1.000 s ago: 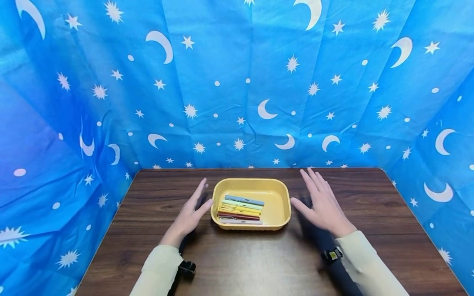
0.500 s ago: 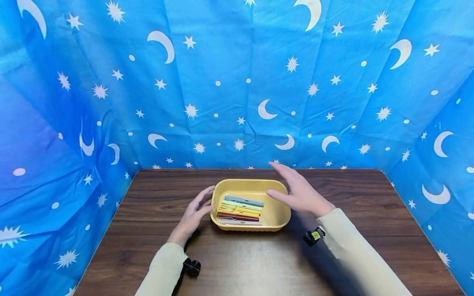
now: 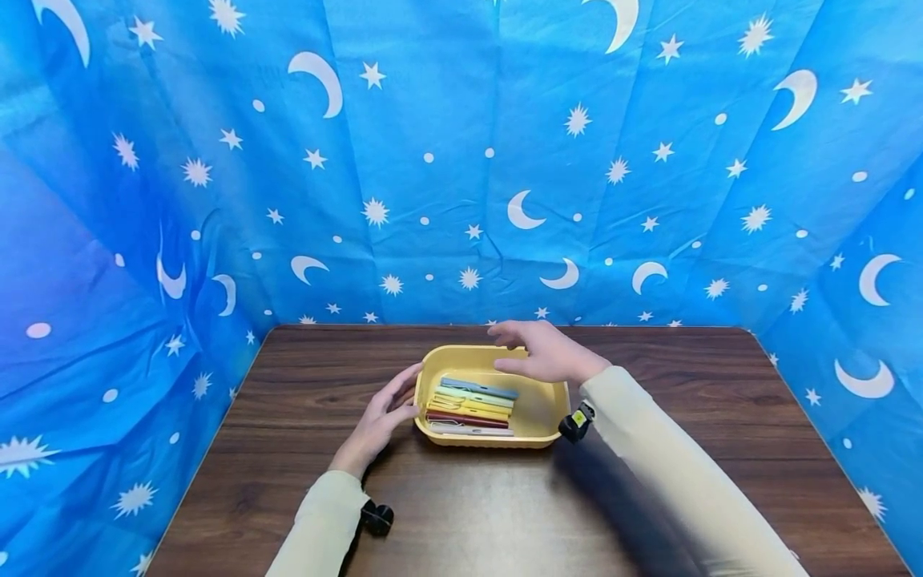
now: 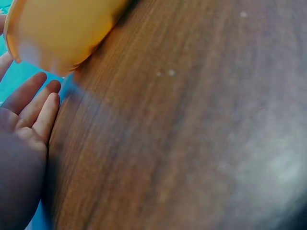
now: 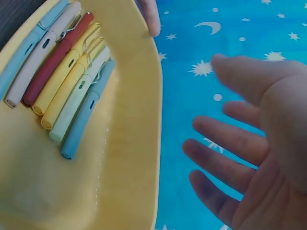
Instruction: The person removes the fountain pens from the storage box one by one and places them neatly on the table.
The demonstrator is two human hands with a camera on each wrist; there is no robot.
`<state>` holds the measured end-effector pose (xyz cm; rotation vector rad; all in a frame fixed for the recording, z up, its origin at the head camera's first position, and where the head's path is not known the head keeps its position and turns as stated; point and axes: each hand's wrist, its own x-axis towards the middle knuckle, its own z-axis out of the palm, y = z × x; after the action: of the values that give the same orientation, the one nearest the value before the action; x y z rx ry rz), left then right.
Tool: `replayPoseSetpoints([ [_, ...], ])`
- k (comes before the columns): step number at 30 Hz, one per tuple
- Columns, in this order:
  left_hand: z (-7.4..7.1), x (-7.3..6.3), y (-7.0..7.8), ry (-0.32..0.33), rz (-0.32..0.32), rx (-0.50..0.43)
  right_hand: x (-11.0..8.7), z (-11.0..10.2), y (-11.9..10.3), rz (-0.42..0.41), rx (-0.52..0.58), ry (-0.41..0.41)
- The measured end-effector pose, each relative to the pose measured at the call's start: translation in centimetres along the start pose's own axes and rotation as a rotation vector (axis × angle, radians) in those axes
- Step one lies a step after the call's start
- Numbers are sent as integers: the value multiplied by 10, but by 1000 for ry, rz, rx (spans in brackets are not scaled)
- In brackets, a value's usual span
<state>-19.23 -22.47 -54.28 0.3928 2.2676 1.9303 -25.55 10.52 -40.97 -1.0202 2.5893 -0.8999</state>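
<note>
Several pens with clips lie side by side in a yellow plastic tray (image 3: 537, 437), toward its left half. Among them are a dark red pen (image 5: 58, 60), a pale green pen (image 5: 79, 93), a blue pen (image 5: 88, 112) and a lilac pen (image 5: 41, 52). My left hand (image 3: 378, 417) is at the tray's left end, fingertips right at the rim; in the left wrist view its fingers stretch out loosely beside the tray wall. Over the tray's back right part hovers my right hand (image 3: 548, 353), holding nothing, its fingers spread and slightly bent in the right wrist view.
The tray stands on a dark wood-grain table (image 3: 303, 385), near the back edge. Behind and at both sides hangs a blue cloth (image 3: 447, 184) with white moons and stars. Each wrist wears a small black camera (image 3: 577, 422).
My right hand has swung left from beside the tray to above its back right part. My left hand has moved slightly right, up to the tray's rim. The pens lie as before.
</note>
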Motion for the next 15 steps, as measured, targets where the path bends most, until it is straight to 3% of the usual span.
replayPoseSetpoints([
  [10,2,-1,-2,2,29,15,29,18,-2,-35,-80,-125],
  [15,2,-1,-2,8,20,25,34,29,3,3,-140,-161],
])
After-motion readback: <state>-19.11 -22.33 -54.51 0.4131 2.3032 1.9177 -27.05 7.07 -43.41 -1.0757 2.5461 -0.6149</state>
